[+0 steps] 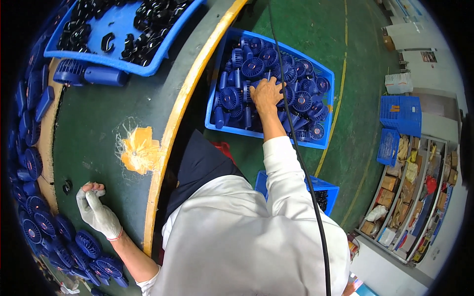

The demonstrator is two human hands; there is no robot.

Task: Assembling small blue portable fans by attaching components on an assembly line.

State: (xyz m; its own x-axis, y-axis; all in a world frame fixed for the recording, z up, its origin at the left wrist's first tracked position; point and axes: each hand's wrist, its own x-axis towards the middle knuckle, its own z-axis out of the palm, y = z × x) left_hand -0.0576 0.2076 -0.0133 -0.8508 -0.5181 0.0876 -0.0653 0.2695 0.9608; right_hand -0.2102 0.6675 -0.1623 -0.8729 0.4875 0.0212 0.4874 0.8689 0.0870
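My bare right hand [267,93] reaches into a blue plastic crate [271,135] heaped with dark blue handheld fans [253,67]. Its fingers are apart and bent down onto the fans; their tips are partly hidden, and no fan is lifted clear of the pile. My left hand [98,212], in a white glove with bare fingertips, hovers at or rests on the dark green tabletop [94,148]. Its fingers curl inward, with nothing visible in them. A small black part [67,186] lies beside the left fingertips.
A blue tray [111,59] of black plastic parts stands at the table's far end, with one fan [89,75] beside it. More fans [47,224] crowd the left. A black cable [301,153] hangs across the view. Another blue crate [328,190] sits right of my body; shelves [410,202] stand farther right.
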